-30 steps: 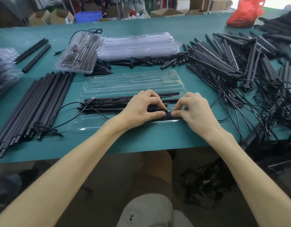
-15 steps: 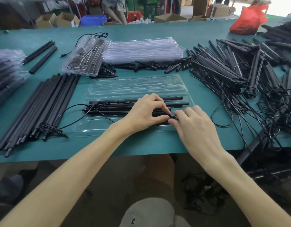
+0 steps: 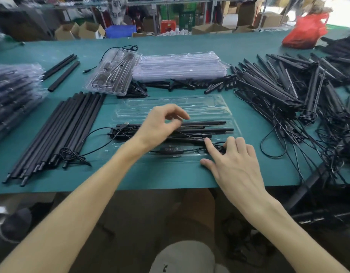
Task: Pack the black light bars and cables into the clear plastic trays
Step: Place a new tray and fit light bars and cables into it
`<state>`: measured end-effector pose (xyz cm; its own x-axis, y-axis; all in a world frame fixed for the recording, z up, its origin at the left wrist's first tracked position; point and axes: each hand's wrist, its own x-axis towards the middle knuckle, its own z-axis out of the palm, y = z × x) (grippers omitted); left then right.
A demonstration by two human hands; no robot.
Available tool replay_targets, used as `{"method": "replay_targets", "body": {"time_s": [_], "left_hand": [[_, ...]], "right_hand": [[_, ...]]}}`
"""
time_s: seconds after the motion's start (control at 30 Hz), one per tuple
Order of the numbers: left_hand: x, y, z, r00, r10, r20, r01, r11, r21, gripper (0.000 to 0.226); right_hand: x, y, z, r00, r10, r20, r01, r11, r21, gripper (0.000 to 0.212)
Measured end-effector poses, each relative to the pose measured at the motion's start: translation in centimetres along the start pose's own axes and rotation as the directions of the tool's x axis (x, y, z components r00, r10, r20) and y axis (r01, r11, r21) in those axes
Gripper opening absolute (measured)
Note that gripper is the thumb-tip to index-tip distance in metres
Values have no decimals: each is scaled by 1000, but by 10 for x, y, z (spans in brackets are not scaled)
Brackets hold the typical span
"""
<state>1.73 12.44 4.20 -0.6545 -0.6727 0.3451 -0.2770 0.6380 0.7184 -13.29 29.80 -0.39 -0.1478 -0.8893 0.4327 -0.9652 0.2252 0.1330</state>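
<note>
An open clear plastic tray point(image 3: 219, 103) lies on the green table in front of me. Several black light bars point(image 3: 209, 126) rest in its middle slots. A black inline controller point(image 3: 171, 149) and a bundled cable point(image 3: 201, 149) sit in its near slot. Its USB plug point(image 3: 124, 124) and a loose loop of wire hang out on the left. My left hand point(image 3: 160, 127) hovers above the bars with fingers loosely curled, holding nothing that I can see. My right hand point(image 3: 233, 164) presses straight fingers on the bundled cable at the tray's near right.
Behind the tray are a stack of empty clear trays point(image 3: 178, 66), a filled tray point(image 3: 113, 75) and short black pieces point(image 3: 189, 85). Long black rods point(image 3: 58, 131) lie left, bagged packs point(image 3: 12, 95) far left. A tangled pile of light bars with cables point(image 3: 298, 91) fills the right.
My left hand has lifted off the controller and moved up and back over the bars. My right hand stays down on the cable bundle, its fingers now spread flatter.
</note>
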Motion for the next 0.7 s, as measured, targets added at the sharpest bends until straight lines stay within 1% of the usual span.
{"method": "replay_targets", "body": {"time_s": [0.1,0.2,0.27,0.43,0.7], "left_hand": [[-3,-13,-32,997,-35,-73,49,980,194,13],[-9,-28,-51,993,-112,-23,112,916,385,9],[-13,-33,-50,989,-147,-1,131,880,457,10],[-20,-35,-41,990,-128,-55,140,907,397,12],[-27,-33,-46,997,-65,32,49,927,371,10]], "right_hand": [[-1,0,1,1000,-3,8,3,1000,-3,55],[-1,0,2,1000,-5,2,5,1000,-5,55],[-1,0,2,1000,-7,0,7,1000,-12,55],[-2,0,0,1000,-4,17,4,1000,-5,54],[-3,-2,-1,1000,10,18,-10,1000,-20,53]]}}
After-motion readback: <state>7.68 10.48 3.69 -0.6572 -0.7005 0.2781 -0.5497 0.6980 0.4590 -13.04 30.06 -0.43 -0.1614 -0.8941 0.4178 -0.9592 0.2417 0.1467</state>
